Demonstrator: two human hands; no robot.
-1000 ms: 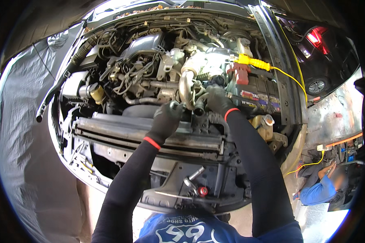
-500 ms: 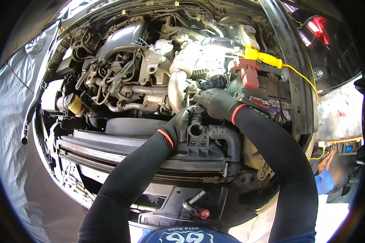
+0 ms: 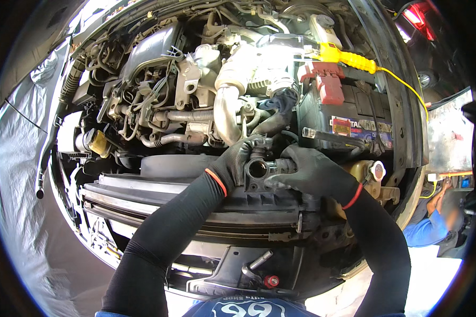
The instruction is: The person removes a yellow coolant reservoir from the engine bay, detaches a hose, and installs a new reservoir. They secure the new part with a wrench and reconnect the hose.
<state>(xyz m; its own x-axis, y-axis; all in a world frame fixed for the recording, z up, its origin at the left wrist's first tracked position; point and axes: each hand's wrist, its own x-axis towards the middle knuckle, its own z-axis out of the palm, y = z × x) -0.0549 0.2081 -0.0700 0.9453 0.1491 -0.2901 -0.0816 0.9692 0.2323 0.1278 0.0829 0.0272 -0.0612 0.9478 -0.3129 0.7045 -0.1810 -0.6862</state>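
Note:
Both my hands wear dark gloves with red cuffs, at the front of an open engine bay. My left hand [image 3: 235, 161] is closed around the hose end just behind and left of the black filler neck [image 3: 257, 170], whose round mouth faces up. My right hand [image 3: 314, 171] curls over the hose on the neck's right side, its thumb against the fitting. Gloves hide most of both hose joints. Behind them a thick black hose [image 3: 272, 124] rises toward a dark rag [image 3: 283, 100] bunched at a pipe end. A shiny metal pipe [image 3: 228, 113] stands beside it.
Right of my hands sits the battery [image 3: 349, 119] with a red terminal cover [image 3: 328, 87]. A yellow work light [image 3: 349, 58] trails its cord rightward. A reservoir with a white cap [image 3: 377, 170] is near my right wrist. A ratchet-like tool [image 3: 256, 264] lies in front. Another person [image 3: 431, 224] works at far right.
My right hand has come down and right, from the hose near the rag to the right side of the filler neck. My left hand keeps its place. The view has shifted slightly.

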